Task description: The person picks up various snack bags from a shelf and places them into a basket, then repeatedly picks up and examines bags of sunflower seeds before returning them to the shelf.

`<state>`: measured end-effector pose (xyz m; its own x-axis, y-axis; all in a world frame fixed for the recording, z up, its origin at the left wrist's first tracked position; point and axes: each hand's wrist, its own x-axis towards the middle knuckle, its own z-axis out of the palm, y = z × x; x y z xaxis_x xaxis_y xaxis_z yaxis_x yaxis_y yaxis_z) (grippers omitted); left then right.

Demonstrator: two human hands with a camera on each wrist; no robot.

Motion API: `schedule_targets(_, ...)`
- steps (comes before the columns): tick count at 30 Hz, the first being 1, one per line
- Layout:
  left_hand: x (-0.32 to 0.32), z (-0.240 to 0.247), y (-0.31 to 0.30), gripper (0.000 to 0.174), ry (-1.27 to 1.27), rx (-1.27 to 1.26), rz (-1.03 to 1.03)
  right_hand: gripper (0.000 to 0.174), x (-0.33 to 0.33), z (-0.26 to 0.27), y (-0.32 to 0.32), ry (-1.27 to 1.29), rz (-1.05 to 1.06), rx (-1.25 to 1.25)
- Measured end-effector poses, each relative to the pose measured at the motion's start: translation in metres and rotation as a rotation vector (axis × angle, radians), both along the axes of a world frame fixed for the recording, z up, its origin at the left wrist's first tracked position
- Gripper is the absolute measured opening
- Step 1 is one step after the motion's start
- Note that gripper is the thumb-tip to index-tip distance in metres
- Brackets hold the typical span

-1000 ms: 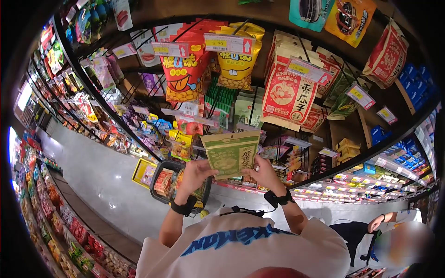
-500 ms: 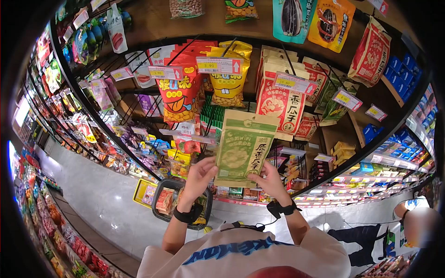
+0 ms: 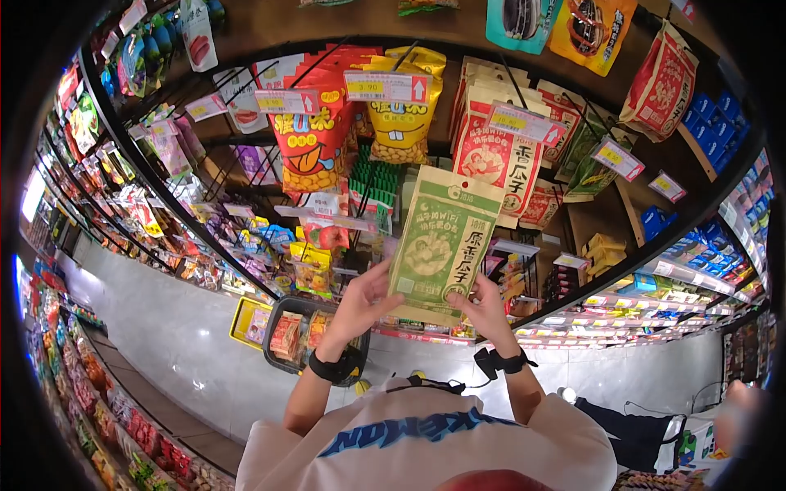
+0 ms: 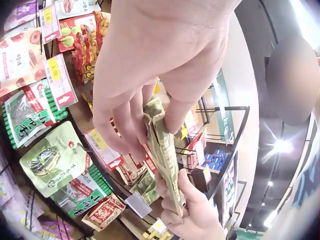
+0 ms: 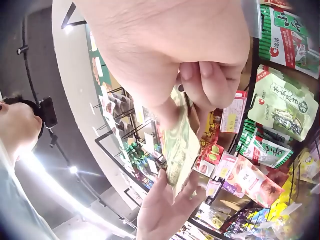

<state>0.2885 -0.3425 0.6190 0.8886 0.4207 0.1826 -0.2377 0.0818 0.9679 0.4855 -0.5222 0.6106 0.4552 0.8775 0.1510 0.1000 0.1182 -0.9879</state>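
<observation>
A green-and-cream bag of sunflower seeds is held up in front of the chest, its printed front facing the head camera and its top leaning right. My left hand holds its lower left edge between thumb and fingers. At the lower right corner my right hand pinches it, thumb on the front. Both wrist views show the bag edge-on between the hands, with some fingers behind it. Just beyond, red-and-cream seed bags hang on a shelf hook.
Red snack bags and yellow snack bags hang behind price tags. A black shopping basket with several packages stands on the grey floor at lower left. Another person is at lower right.
The seed bag was tipped back with its face foreshortened. It has been raised and turned face-on, then leaned to the right. Both hands stay at its lower part.
</observation>
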Motion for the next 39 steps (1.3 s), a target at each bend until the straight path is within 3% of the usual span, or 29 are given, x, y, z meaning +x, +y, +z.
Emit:
schedule_targets(6,0.020,0.016,0.002,0.073,-0.040,0.147,0.000,0.042,0.003,0.008,0.001,0.040,-0.148,0.123)
schedule_targets(10,0.051,0.040,-0.001,0.074,-0.097,0.200,0.010,0.041,0.019,0.038,0.008,-0.126,-0.290,0.233)
schedule_targets(22,0.093,0.062,0.001,0.073,-0.172,0.298,-0.022,0.042,0.046,0.065,0.001,-0.142,-0.333,0.315)
schedule_targets(27,0.100,0.061,0.002,0.072,-0.189,0.197,-0.021,0.040,0.058,0.066,0.008,-0.164,-0.324,0.285)
schedule_targets(39,0.107,0.053,0.011,0.069,-0.172,0.286,-0.010,0.037,0.062,0.062,0.014,-0.175,-0.358,0.283)
